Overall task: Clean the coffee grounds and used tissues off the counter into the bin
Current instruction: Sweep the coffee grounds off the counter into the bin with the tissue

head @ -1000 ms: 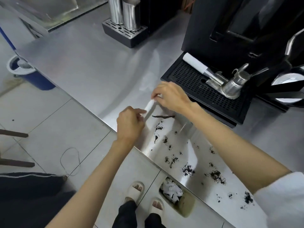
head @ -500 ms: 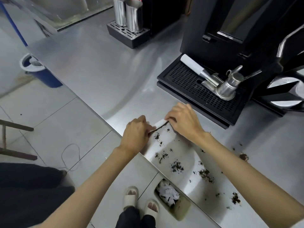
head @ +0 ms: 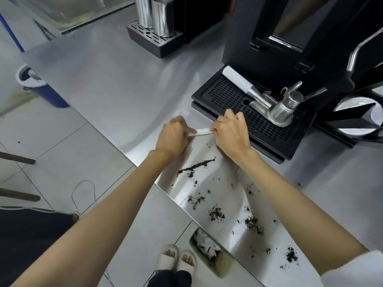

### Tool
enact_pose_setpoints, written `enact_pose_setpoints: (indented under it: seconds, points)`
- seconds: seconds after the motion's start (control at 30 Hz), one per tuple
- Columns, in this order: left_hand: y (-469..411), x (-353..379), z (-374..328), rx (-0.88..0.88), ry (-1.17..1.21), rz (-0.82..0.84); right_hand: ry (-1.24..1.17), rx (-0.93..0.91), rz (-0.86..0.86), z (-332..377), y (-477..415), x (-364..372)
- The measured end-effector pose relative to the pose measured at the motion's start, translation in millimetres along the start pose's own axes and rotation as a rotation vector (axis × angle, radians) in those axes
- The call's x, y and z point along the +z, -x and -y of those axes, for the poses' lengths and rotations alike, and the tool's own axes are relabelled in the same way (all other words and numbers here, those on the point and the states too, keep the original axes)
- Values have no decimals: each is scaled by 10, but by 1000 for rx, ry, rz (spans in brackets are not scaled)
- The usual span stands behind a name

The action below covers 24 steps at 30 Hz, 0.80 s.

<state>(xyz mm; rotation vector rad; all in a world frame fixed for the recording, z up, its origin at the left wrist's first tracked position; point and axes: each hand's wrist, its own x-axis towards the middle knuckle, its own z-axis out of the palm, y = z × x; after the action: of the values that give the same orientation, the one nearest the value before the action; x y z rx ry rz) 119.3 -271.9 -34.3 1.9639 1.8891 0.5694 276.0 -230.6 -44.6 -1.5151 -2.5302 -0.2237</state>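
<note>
My left hand [head: 173, 136] and my right hand [head: 231, 133] pinch the two ends of a folded white tissue [head: 202, 131], stretched between them just above the steel counter [head: 116, 83]. A thin dark line of coffee grounds [head: 195, 166] lies on the counter nearer to me than the tissue. More loose coffee grounds [head: 215, 213] are scattered in patches along the counter's front edge to the right. On the floor below the edge stands a bin [head: 222, 264] with crumpled white tissues [head: 206, 244] inside.
A black coffee machine [head: 290, 38] with its drip tray [head: 232, 96] stands just right of my hands; a portafilter [head: 261, 96] lies on the tray. Steel jugs [head: 159, 15] sit at the back. A blue bucket [head: 41, 90] is on the floor at left. My feet [head: 176, 258] are beside the bin.
Both hands and the tissue have moved back away from me along the counter, leaving the swept line of grounds behind; half a second ago the tissue was pressed against that line.
</note>
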Motion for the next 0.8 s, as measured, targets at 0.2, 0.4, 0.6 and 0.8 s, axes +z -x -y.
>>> enact_pose_setpoints:
  seconds: [0.2,0.4,0.6,0.8]
  points:
    - [313,59,3,186,42,104,-144,43,-6,24,554,-139]
    - [605,-108,102,176,86,186,-306,104,211,220,856,-380]
    - [724,-381,347,-38,88,23,-400,17,156,491,256,-319]
    - [961,-248,363,-232,101,21,-437,-61,198,688,170,-172]
